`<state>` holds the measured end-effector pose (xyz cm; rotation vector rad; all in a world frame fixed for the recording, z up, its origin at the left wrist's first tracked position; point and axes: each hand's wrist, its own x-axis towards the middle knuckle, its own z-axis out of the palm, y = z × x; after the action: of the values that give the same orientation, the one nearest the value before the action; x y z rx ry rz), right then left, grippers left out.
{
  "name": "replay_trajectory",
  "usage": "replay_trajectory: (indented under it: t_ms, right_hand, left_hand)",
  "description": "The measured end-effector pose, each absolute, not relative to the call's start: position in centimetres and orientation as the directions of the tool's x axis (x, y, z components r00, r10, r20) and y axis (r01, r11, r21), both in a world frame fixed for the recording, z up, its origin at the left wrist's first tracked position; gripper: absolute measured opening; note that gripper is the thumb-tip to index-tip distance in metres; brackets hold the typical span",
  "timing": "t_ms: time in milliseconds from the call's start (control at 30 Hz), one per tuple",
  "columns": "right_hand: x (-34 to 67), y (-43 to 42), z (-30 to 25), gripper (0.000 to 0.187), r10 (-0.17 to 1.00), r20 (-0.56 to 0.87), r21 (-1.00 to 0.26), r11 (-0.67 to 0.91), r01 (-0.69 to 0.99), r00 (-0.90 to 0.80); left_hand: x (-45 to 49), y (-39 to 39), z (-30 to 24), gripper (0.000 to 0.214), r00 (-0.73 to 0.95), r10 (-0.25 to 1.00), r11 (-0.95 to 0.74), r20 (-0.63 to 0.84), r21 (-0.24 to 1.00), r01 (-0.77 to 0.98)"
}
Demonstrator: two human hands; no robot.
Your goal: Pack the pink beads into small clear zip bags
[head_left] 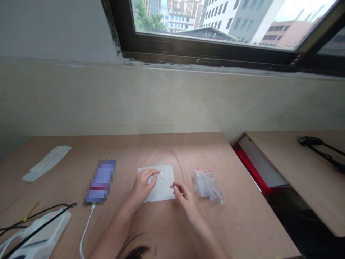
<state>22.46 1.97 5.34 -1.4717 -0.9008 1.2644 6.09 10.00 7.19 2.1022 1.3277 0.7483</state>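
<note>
A white sheet [165, 180] lies flat on the wooden table [167, 147] in front of me. My left hand [142, 185] rests on the sheet's left part, fingers curled and pinching a small clear thing near the top of the sheet; I cannot make out what it is. At the sheet's lower right edge is my right hand [182, 196], fingers bent and close together, tips touching the sheet. A pile of small clear zip bags [207, 184] with red seal strips lies just right of my right hand.
A phone [100, 181] on a white cable [85, 230] lies left of the sheet. White folded strips [46, 163] sit at far left. A white device [40, 233] with black cables is at the near left corner. A second table [304, 172] stands right, across a gap.
</note>
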Motion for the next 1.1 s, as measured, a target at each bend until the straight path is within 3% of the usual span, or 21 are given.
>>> replay_trajectory:
  t_ms: [100,300,433,500,600,667,833,967,1033,1100]
  right_hand:
    - [19.0,1.9,4.5,0.035,0.963,-0.248,-0.96,-0.231,-0.157,0.102]
    - [18.1,0.7,3.7,0.031,0.968,-0.208,-0.957,-0.172,-0.235,0.139]
    - [19.7,-0.1,4.4,0.024,0.975,-0.221,-0.945,-0.206,-0.256,0.031]
    - [20.4,-0.3,4.9,0.019,0.97,-0.236,-0.938,-0.241,-0.251,-0.048]
    - [21.1,-0.3,5.2,0.015,0.957,-0.276,-0.937,-0.288,-0.198,-0.088]
    - [21.4,-0.2,4.9,0.016,0.953,-0.298,-0.939,-0.304,-0.164,-0.057]
    - [21.6,0.6,3.7,0.028,0.951,-0.249,-0.968,-0.237,-0.084,0.183]
    - [21.1,0.7,5.0,0.026,0.91,-0.087,-0.977,-0.157,0.145,0.405]
    - [20.5,0.5,6.2,0.018,0.93,-0.047,-0.97,-0.13,0.205,0.365]
    - [19.6,0.2,7.3,0.015,0.978,-0.074,-0.975,-0.112,0.193,0.194]
  left_hand:
    - [6.5,6.3,7.5,0.018,0.412,0.902,-0.378,0.13,0.698,0.608]
    - [5.4,3.0,6.6,0.024,0.441,0.892,-0.341,0.094,0.781,0.524]
    - [4.1,3.3,6.3,0.033,0.309,0.946,-0.245,0.094,0.832,0.497]
    - [3.7,3.6,6.5,0.033,0.276,0.961,-0.139,0.007,0.875,0.464]
    - [3.5,3.7,7.3,0.027,0.338,0.929,0.004,-0.148,0.92,0.393]
    - [3.5,3.6,8.1,0.022,0.361,0.916,0.036,-0.177,0.93,0.365]
    - [3.6,3.7,9.8,0.018,0.369,0.904,0.086,-0.219,0.935,0.343]
    - [3.8,4.0,10.4,0.018,0.384,0.895,0.098,-0.228,0.939,0.329]
    - [3.9,4.1,10.5,0.019,0.403,0.888,0.085,-0.22,0.941,0.327]
    - [4.0,3.9,10.3,0.019,0.427,0.88,0.064,-0.207,0.944,0.324]
